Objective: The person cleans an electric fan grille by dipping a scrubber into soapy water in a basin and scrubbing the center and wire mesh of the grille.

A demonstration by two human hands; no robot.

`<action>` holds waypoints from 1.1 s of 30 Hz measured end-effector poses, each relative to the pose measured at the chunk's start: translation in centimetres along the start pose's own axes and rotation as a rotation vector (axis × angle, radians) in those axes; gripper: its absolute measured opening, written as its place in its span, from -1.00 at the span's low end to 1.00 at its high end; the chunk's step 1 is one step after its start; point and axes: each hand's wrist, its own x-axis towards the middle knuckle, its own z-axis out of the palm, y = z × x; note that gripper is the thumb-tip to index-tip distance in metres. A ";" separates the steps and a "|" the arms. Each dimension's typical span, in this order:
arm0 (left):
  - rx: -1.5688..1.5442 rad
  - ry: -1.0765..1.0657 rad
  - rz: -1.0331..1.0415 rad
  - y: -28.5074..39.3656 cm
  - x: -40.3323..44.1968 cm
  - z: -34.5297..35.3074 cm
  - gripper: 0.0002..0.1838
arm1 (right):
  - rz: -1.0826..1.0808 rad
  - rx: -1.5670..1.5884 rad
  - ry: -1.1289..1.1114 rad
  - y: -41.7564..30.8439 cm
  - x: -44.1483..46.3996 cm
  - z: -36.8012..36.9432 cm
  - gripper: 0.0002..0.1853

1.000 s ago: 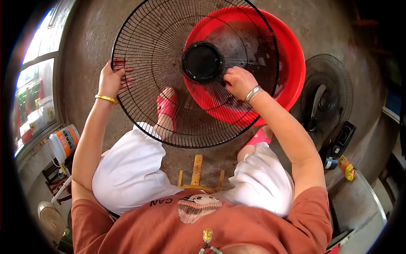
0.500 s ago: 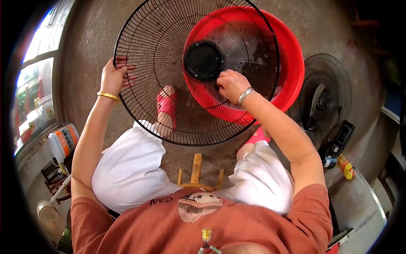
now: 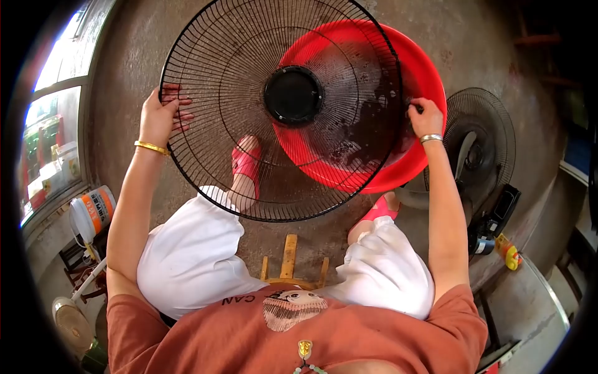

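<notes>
A round black wire fan guard (image 3: 240, 140) with a solid dark centre disc is held up before me, tilted partly over a red basin (image 3: 430, 78). My left hand (image 3: 161, 115) grips the guard's left rim, its fingers showing behind the wires. Beyond the opposite rim, above the basin's right side, is my right hand (image 3: 427, 117). Its thumb and fingers are pinched together at a small dark spot; what they hold, if anything, is too small to name. Water with patches of foam (image 3: 349, 146) lies in the basin, seen partly through the wires.
On the floor to the right stands a fan (image 3: 476, 146) with its blade and rear guard exposed. A white and orange bucket (image 3: 93, 209) sits at the left by the window. Below me is a wooden stool (image 3: 288, 262), between my knees. A yellow bottle (image 3: 511, 254) lies at right.
My right hand has left the guard's centre disc and moved right, past the rim. The guard has shifted slightly left and down, with my left hand still on it.
</notes>
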 end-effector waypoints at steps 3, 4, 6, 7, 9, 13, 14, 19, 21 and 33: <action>0.021 0.011 0.008 0.0 -0.1 0.2 -0.70 | -0.080 -0.326 -0.181 2.6 -2.4 4.4 -0.72; 0.021 0.002 0.008 -0.1 0.1 0.1 -0.70 | -0.117 -0.426 -0.404 3.3 -3.0 5.1 -0.71; 0.028 -0.008 -0.005 0.2 0.2 0.0 -0.70 | -0.004 -0.484 -0.929 2.2 -1.2 4.0 -0.66; 0.026 -0.006 -0.009 0.2 0.2 -0.1 -0.70 | 0.129 -0.388 -0.930 -0.2 0.0 0.7 -0.67; 0.022 -0.006 -0.018 0.1 0.3 -0.1 -0.70 | 0.077 -0.340 -0.522 -0.6 1.3 -1.3 -0.71; -0.001 -0.020 -0.024 0.0 0.4 -0.2 -0.70 | -0.400 0.123 -0.043 -8.2 1.9 -3.3 -0.80; 0.001 -0.019 -0.023 0.2 0.4 -0.2 -0.71 | -0.453 0.200 -0.115 -10.5 1.3 -2.2 -0.81; -0.018 -0.020 -0.021 -0.3 0.5 0.0 -0.72 | -0.638 0.266 -0.140 -14.9 -2.8 7.2 -0.83; 0.009 -0.032 -0.043 -1.0 0.8 -0.1 -0.71 | -0.689 0.147 -0.222 -14.2 -2.2 6.8 -0.88; 0.005 -0.023 -0.046 -1.7 1.6 -0.6 -0.72 | -0.575 0.287 -0.086 -16.6 -3.1 7.3 -0.98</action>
